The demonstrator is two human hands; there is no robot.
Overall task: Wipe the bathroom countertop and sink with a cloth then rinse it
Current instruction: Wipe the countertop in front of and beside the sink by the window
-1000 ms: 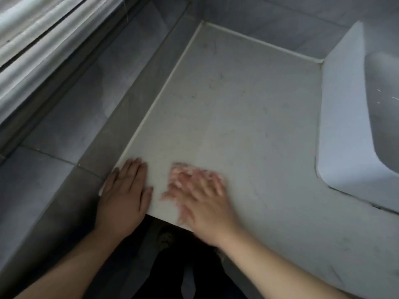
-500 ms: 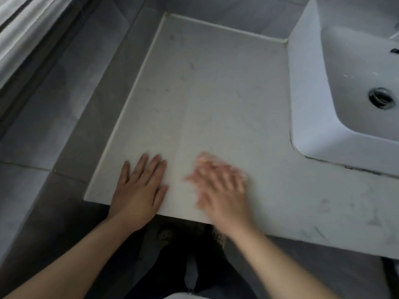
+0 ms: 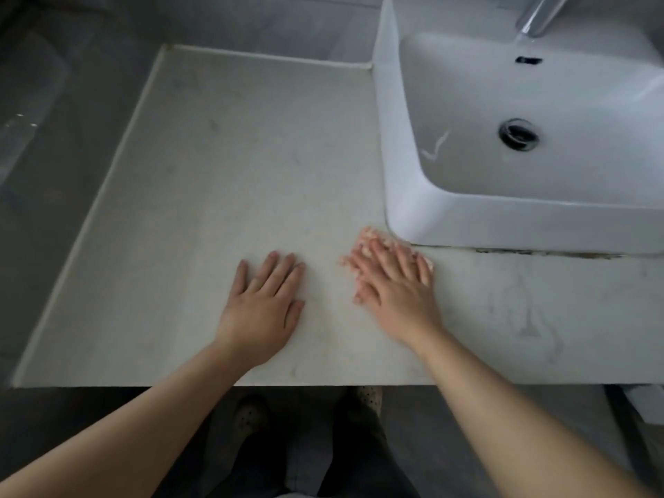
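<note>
Cloth (image 3: pixel 369 238), pale pink and mostly hidden, lies flat on the countertop (image 3: pixel 233 167) right at the foot of the sink's (image 3: pixel 392 138) front-left corner. It is pinned under the right hand (image 3: pixel 395 283), whose fingers are straight and spread, pressing rather than gripping. Only a fringe of it shows past the fingertips.

A second ago that hand and cloth were working near the counter's front-left corner. They have since swept right along the front edge to the sink's base. The left hand (image 3: pixel 262 300) has followed and now rests palm-down, fingers straight and slightly apart, well in from the left edge and holding nothing. I'd judge the front strip of the counter left of the sink has had its pass. The far part towards the back wall, the strip in front of the sink and the basin itself look still to do, and the rinse comes after that.

The sink holds no objects. I can see its drain (image 3: pixel 518 134), an overflow slot (image 3: pixel 528 60) on the back wall and a pale streak (image 3: pixel 435 145) on the basin floor. The faucet (image 3: pixel 539 12) hangs over the back; whether water is running I cannot tell.
</note>
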